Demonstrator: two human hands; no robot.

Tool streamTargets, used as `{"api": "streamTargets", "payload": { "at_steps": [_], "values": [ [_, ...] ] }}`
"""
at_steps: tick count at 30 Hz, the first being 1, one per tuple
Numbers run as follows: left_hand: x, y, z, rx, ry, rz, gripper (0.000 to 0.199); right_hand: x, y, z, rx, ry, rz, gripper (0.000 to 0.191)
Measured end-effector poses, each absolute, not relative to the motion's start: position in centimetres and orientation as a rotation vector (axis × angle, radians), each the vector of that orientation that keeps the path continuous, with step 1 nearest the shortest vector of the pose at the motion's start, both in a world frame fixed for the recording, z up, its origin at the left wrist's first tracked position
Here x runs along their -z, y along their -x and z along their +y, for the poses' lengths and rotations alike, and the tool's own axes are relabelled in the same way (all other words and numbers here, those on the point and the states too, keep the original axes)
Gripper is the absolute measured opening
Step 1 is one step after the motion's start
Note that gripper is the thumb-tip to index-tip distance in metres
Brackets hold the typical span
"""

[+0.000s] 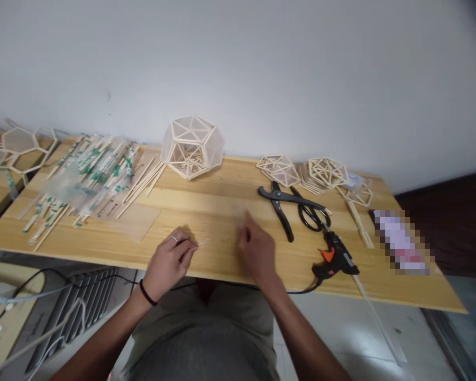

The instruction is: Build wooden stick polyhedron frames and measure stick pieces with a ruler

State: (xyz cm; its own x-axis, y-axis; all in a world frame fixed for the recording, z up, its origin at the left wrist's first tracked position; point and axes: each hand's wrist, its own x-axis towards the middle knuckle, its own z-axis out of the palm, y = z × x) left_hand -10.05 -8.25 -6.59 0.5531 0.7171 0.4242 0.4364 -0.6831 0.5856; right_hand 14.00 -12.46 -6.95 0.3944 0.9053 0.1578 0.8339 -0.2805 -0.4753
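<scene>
My left hand (172,259), with a ring and a black wrist band, rests near the table's front edge. Its fingers are pressed together, and whatever they may pinch is too small to name. Small clear bits (204,243) lie just right of its fingertips. My right hand (257,248) is blurred over the middle of the table, its fingers curled; a faint, smeared shape shows at the fingertips. Behind the hands stands a ball-like frame of wooden sticks with translucent panels (192,145). Black pliers (280,206) lie to the right of my right hand.
Packaged sticks (103,164) and loose sticks (143,182) cover the left of the wooden table (206,203). Black scissors (311,214), a glue gun (335,256) with a cable, stacked stick frames (325,172) and a pixelated flat object (400,241) are on the right.
</scene>
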Motion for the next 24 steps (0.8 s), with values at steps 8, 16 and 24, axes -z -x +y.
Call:
{"api": "streamTargets", "payload": {
  "at_steps": [8,16,24],
  "values": [
    [6.6,10.2,-8.2,-0.881,-2.362,0.939,0.01,6.1,-16.4,-11.3,-0.212,2.262,-1.47,0.055],
    [6.6,10.1,-8.2,-0.882,-2.377,0.953,0.008,6.7,-10.6,-11.0,-0.331,2.037,-1.66,0.054],
    [6.7,10.0,-8.4,-0.878,-2.378,0.962,0.006,6.2,-16.3,-9.6,-0.14,2.208,-1.476,0.055]
  ]
}}
